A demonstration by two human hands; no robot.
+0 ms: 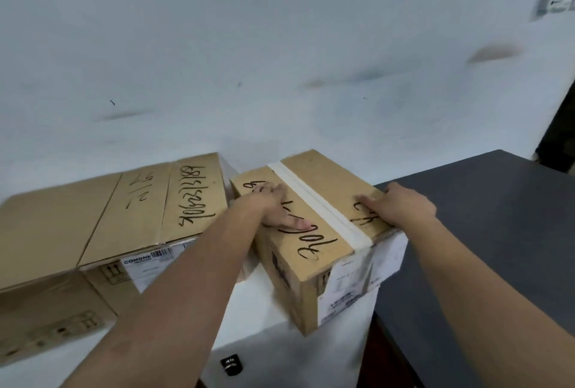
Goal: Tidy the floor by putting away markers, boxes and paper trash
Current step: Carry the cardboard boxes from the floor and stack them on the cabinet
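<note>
**Both hands on the taped box**

The brown cardboard box with black handwriting (323, 176) lies under both palms. The left hand (273, 204) rests flat, fingers straight, thumb stretched toward the white tape strip (314, 201) between the hands. The right hand (404, 205) lays its thumb on top; whether its fingers curl over the edge I cannot tell. Left of the left fingers lies a second, flatter cardboard box (124, 210).
</note>
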